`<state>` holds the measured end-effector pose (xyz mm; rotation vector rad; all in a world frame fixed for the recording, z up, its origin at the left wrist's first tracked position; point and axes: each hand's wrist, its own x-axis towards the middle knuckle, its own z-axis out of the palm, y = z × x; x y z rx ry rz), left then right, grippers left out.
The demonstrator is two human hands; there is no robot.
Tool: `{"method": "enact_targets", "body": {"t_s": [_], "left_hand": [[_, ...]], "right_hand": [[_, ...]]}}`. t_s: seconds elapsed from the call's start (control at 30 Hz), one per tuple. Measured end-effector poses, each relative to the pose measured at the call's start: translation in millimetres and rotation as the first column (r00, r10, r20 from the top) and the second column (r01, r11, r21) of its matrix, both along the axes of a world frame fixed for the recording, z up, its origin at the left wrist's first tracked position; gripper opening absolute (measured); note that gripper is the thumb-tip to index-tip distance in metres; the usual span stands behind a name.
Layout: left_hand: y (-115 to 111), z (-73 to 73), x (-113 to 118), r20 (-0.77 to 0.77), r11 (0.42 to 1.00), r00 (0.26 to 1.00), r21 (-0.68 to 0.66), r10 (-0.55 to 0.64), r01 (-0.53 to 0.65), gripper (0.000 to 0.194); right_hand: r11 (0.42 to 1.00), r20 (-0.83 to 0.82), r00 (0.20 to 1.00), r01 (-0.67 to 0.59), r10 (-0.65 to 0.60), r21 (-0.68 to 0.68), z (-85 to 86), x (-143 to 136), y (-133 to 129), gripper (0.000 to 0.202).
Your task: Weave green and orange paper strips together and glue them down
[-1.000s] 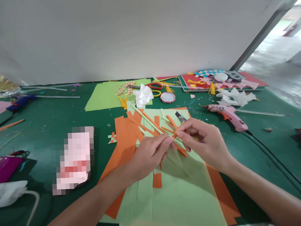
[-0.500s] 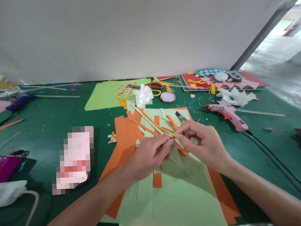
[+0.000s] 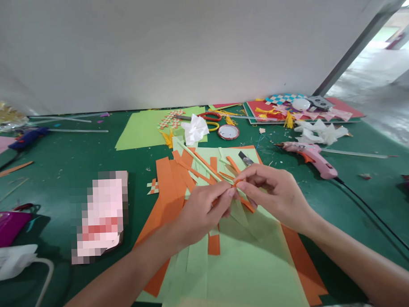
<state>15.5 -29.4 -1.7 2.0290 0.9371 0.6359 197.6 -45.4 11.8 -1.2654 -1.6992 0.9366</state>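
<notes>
Between my fingertips is a small orange paper strip (image 3: 238, 182), bent into a curve. My left hand (image 3: 209, 209) pinches its left end, and my right hand (image 3: 273, 193) pinches the other side, with the fingertips nearly touching. Below both hands lie light green sheets (image 3: 248, 268) over orange paper (image 3: 167, 186). Thin green strips (image 3: 201, 160) and orange strips lie loosely just beyond my left hand. The dark end of a cutter (image 3: 245, 158) shows behind my right hand.
A pink glue gun (image 3: 308, 156) with a black cord lies at the right. On the left is a blurred-out pink phone (image 3: 102, 215). Scissors (image 3: 212, 119), crumpled white tissue (image 3: 194, 129) and a round lid (image 3: 228, 132) are farther back, before a grey wall.
The orange strip between my fingertips now shows as a raised curve, where it looked flatter before. My hands have hardly moved.
</notes>
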Motion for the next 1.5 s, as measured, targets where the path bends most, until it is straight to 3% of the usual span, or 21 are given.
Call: {"method": "enact_targets", "body": {"t_s": [0.6, 1.2, 1.5], "left_hand": [[0, -1.9, 0, -0.034, 0.999, 0.999, -0.047, -0.003, 0.001, 0.038], [0, -1.5, 0, -0.005, 0.991, 1.0, -0.129, -0.017, 0.016, 0.039], [-1, -3.6, -1, 0.016, 0.983, 0.997, -0.167, -0.079, 0.081, 0.035]], "right_hand": [[0.999, -0.005, 0.999, 0.046, -0.046, -0.015, 1.1, 2, 0, 0.013], [0.989, -0.128, 0.981, 0.139, -0.145, -0.057, 1.8, 12, 5, 0.013], [0.986, -0.173, 0.971, 0.16, -0.167, -0.056, 1.8, 14, 6, 0.012]]}}
